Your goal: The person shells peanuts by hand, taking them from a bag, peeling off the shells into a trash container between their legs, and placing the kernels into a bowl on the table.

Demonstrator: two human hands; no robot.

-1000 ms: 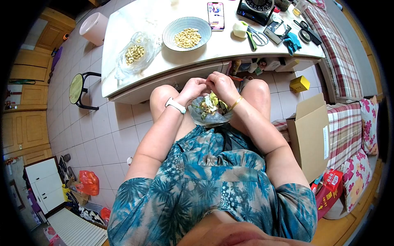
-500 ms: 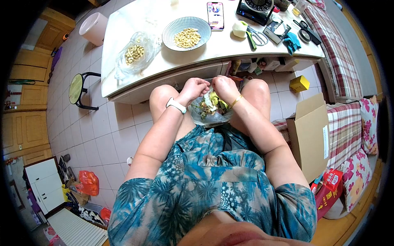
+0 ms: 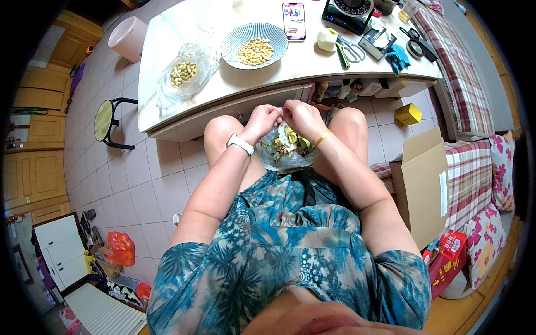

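Observation:
My left hand (image 3: 262, 123), with a white band at the wrist, is closed in a pinch over my lap. My right hand (image 3: 303, 118), a gold bracelet on its wrist, is also pinched, its fingertips meeting the left ones. Whatever sits between the fingertips is too small to make out. Just below both hands, between my knees, an open clear plastic bag (image 3: 286, 162) holds peelings and scraps (image 3: 290, 143). On the table ahead stands a striped bowl (image 3: 230, 51) of pale yellow kernels (image 3: 255, 52). To its left lies a plastic bag (image 3: 166, 92) with beige nuts or beans (image 3: 183, 72).
The white table (image 3: 151, 106) also bears a phone (image 3: 293, 22), a peeled pale fruit (image 3: 326, 39), scissors (image 3: 353, 52), a blue cloth (image 3: 398, 58) and a black appliance (image 3: 347, 14). A stool (image 3: 104, 120) stands left; a cardboard box (image 3: 421, 190) is at my right.
My hands have shifted slightly, the right one moving a little up and left, fingertips still together. The bowl, bags and other table items stay where they were.

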